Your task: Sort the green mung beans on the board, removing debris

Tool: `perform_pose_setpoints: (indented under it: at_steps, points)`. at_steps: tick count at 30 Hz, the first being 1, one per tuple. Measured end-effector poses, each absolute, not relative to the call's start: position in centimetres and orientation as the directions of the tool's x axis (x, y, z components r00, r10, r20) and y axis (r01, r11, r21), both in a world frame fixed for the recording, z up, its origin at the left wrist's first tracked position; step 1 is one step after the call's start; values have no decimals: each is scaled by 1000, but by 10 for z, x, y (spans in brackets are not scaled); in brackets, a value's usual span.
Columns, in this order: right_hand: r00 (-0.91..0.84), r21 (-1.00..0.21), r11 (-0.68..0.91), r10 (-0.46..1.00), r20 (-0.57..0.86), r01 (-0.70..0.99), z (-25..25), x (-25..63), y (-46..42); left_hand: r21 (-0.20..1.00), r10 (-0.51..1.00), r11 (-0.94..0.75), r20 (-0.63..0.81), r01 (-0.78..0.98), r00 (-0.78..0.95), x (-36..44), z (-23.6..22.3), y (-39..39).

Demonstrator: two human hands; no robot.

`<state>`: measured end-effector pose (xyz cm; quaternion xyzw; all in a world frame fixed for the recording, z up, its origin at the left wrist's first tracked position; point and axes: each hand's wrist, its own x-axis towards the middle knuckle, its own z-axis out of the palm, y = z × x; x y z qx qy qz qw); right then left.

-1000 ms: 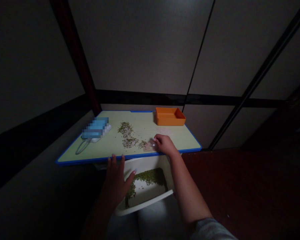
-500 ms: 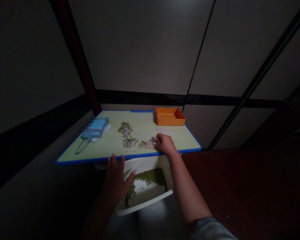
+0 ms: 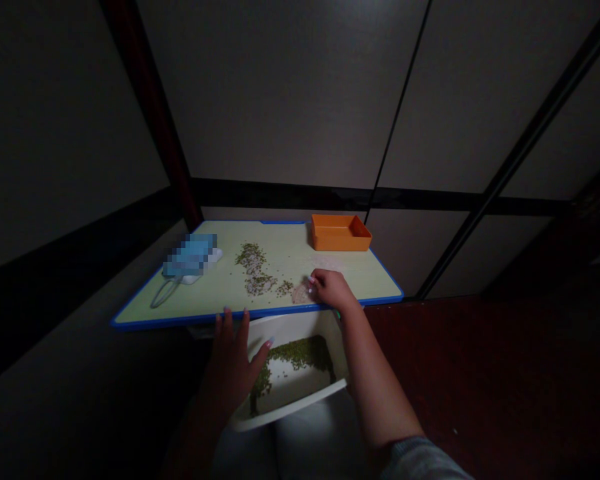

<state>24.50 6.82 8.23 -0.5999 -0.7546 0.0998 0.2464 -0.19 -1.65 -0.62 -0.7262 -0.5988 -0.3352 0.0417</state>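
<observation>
My left hand (image 3: 231, 363) has its fingers spread. Its fingertips reach the blue table edge, and its thumb lies over the left side of a white bin (image 3: 293, 415) with green beans or grains (image 3: 303, 353) along its back and left side. On the tabletop, my right hand (image 3: 331, 291) is curled with thumb and fingers together; whatever it pinches is too small to name. Beside its fingertips lies a small pale pinkish patch of grains (image 3: 300, 293). Left of that, a small green cluster (image 3: 284, 288) and larger mixed green and pale heaps (image 3: 253, 257) lie on the table.
The pale table (image 3: 220, 300) has a blue rim. An orange open box (image 3: 341, 241) stands at its back right. A blurred blue object (image 3: 191, 255) with a grey loop lies at the left. Panelled walls (image 3: 290, 100) close off the back; a dark red floor (image 3: 460, 373) is at right.
My right hand has shifted very slightly at the pale patch, its fingers still drawn together. My left hand, the bin and the box stay where they were.
</observation>
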Motion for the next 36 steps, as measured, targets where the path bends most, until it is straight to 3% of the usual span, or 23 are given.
perform_pose_setpoints:
  at_steps: [13, 26, 32, 36]
  points:
    - [-1, -320, 72, 976, 217, 945, 88, 242, 68, 345, 850, -279, 523, 896, 63, -2, -7, -16]
    - [-105, -350, 168, 976, 192, 921, 87, 241, 66, 320, 841, -286, 536, 903, 77, -4, -9, -16]
    - [-53, -333, 123, 976, 213, 935, 89, 238, 66, 331, 841, -285, 537, 900, 69, -4, -8, -16]
    - [-122, -352, 196, 967, 222, 915, 91, 234, 64, 333, 845, -285, 530, 899, 72, -3, -7, -17]
